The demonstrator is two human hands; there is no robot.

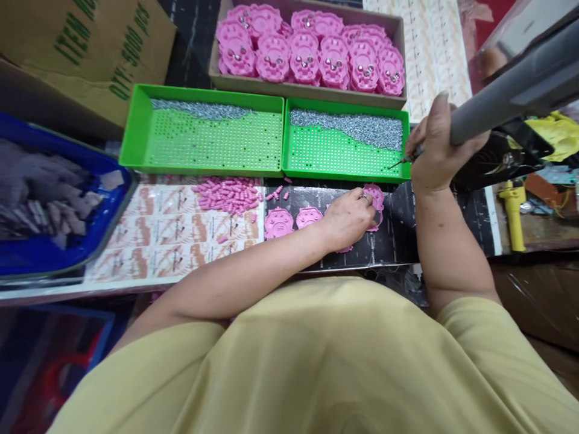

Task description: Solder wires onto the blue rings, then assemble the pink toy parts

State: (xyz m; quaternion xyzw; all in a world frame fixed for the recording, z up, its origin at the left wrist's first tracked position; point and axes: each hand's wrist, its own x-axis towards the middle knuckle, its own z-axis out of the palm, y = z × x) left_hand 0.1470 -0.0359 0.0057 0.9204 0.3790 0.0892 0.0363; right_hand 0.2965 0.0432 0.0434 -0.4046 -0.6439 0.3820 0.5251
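A pink plastic part (pixel 374 199) lay on the bench (pixel 398 232), just in front of the right green tray (pixel 346 158). The left hand (pixel 348 218) pressed on it, fingers curled together over its edge. The right hand (pixel 436 147) was clamped around a grey power screwdriver (pixel 502 96), its tip over the tray's screws (pixel 348 126). Two more pink parts (pixel 293 220) lay to the left.

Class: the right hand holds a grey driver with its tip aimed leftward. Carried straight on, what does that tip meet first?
Probably the right green tray: the tip of the driver in the right hand sits just above its perforated floor, though depth is unclear.
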